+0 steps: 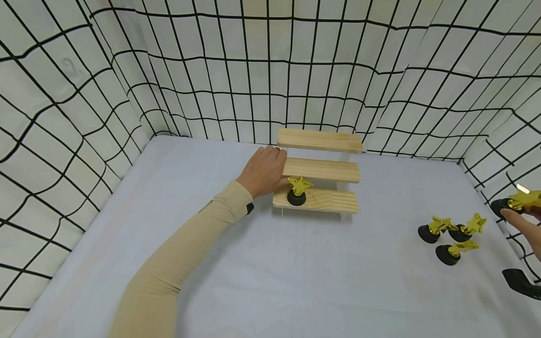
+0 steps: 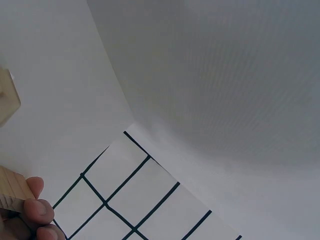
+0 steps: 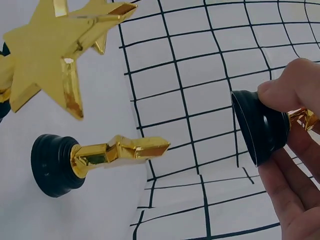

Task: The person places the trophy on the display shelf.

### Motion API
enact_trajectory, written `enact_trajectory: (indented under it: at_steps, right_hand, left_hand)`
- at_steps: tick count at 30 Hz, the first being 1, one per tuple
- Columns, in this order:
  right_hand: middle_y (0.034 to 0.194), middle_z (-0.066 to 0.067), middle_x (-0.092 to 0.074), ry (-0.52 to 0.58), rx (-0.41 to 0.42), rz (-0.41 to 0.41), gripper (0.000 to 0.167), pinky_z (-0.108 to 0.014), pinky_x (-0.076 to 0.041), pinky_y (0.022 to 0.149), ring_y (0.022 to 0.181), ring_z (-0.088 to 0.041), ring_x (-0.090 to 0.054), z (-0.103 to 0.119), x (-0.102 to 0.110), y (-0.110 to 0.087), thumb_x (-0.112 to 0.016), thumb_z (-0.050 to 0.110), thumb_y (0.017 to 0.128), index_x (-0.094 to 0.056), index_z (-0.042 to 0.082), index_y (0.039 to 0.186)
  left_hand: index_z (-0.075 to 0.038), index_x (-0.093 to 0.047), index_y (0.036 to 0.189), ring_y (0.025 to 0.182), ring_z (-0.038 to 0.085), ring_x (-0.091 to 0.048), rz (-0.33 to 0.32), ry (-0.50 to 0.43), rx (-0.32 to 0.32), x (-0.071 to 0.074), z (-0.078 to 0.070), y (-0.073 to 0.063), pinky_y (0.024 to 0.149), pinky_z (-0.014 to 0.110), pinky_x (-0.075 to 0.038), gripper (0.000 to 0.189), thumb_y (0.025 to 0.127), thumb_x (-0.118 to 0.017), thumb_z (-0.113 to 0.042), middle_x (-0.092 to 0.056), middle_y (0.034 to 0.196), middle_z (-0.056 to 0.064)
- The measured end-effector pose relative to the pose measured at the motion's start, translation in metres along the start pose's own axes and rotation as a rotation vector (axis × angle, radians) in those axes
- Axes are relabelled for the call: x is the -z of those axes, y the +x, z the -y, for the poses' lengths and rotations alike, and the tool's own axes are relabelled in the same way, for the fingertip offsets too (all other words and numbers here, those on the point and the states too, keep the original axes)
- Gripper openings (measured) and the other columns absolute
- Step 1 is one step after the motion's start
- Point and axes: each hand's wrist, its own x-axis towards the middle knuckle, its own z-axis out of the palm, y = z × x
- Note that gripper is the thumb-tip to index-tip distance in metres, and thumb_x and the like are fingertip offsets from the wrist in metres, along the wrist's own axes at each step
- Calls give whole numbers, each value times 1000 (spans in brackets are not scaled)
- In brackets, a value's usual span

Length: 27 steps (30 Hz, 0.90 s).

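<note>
My left hand (image 1: 265, 172) grips the left end of the middle plank of a three-tier wooden display stand (image 1: 321, 170). In the left wrist view its fingertips (image 2: 39, 211) curl at the plank's edge. On the lowest plank, a gold star trophy (image 1: 297, 191) with a round black base stands upright, close to my thumb. At the far right my right hand (image 1: 526, 230) holds another star trophy (image 1: 521, 201). The right wrist view shows thumb and fingers pinching it around its black base (image 3: 267, 127), with most of its star out of frame.
Three more star trophies lie on their sides on the white tabletop (image 1: 262, 281), right of the stand; one trophy (image 1: 450, 254) is nearest me. White walls with a black grid (image 1: 270, 61) enclose the table at the back and both sides.
</note>
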Motion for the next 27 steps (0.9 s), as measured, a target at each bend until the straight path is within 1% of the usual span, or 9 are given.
enact_trajectory:
  at_steps: [2, 4, 5, 8, 12, 15, 19, 22, 27]
  right_hand:
    - [135, 30, -43, 55, 2, 4, 59, -23, -30, 126, 138, 8, -45, 3, -2, 1, -56, 9, 103, -35, 12, 158]
    - [127, 36, -41, 86, 41, 1, 59, -20, -30, 125, 139, 7, -46, 6, -4, 0, -56, 8, 103, -36, 14, 158]
    - [119, 41, -34, 107, 67, 6, 58, -18, -29, 124, 131, 15, -44, 8, -4, -1, -56, 8, 104, -36, 14, 158]
    - [109, 43, -30, 141, 179, 4, 57, -7, -30, 117, 108, 25, -32, 16, -3, -7, -58, 5, 102, -39, 10, 156]
    - [111, 43, -34, 162, 352, 6, 54, 4, -30, 104, 104, 25, -36, 26, -3, -13, -63, -2, 98, -47, 5, 150]
    - [112, 41, -40, 214, 442, 21, 52, 7, -31, 99, 103, 24, -40, 30, -6, -14, -66, -5, 95, -55, 18, 140]
    - [113, 40, -41, 244, 503, 64, 60, 7, -30, 99, 105, 24, -42, 38, -11, -16, -66, -5, 95, -49, 40, 130]
    - [114, 41, -41, 227, 526, 96, 52, 7, -30, 99, 106, 24, -40, 44, -13, -19, -66, -4, 96, -54, 30, 134]
    - [115, 40, -38, 151, 512, 116, 49, 9, -29, 94, 104, 31, -34, 55, -17, -24, -70, 3, 95, -53, -2, 142]
  left_hand:
    - [-2, -58, 112, 98, 28, -61, -3, -5, 3, 0, 0, 0, 83, 37, -47, 70, 96, -54, -70, -67, 106, 13]
    - [-2, -58, 113, 99, 28, -61, -5, -4, 3, -1, 1, 0, 83, 37, -47, 70, 96, -54, -70, -67, 106, 13]
    - [-2, -58, 113, 98, 28, -61, -5, -1, 2, -1, 1, 0, 84, 37, -48, 70, 96, -54, -70, -68, 106, 13]
    - [-2, -58, 114, 99, 27, -61, -2, 9, -1, -2, 1, 0, 84, 37, -48, 71, 96, -54, -70, -68, 107, 13]
    - [-2, -58, 115, 99, 27, -61, -1, 17, -2, -3, 1, 0, 83, 37, -47, 71, 96, -53, -70, -68, 107, 13]
    - [-2, -58, 114, 99, 27, -61, 2, 14, 0, -3, 1, 1, 83, 37, -47, 71, 96, -53, -70, -68, 107, 13]
    - [-2, -58, 115, 101, 28, -61, 11, 12, 2, -3, 0, 1, 85, 37, -47, 70, 97, -53, -70, -68, 109, 13]
    - [-2, -58, 115, 101, 28, -61, 13, 15, 0, -3, 0, 1, 85, 37, -47, 70, 96, -53, -70, -68, 109, 13]
    - [-2, -57, 113, 97, 27, -59, 2, 15, -3, -3, 0, 1, 82, 37, -46, 70, 96, -54, -70, -67, 106, 12]
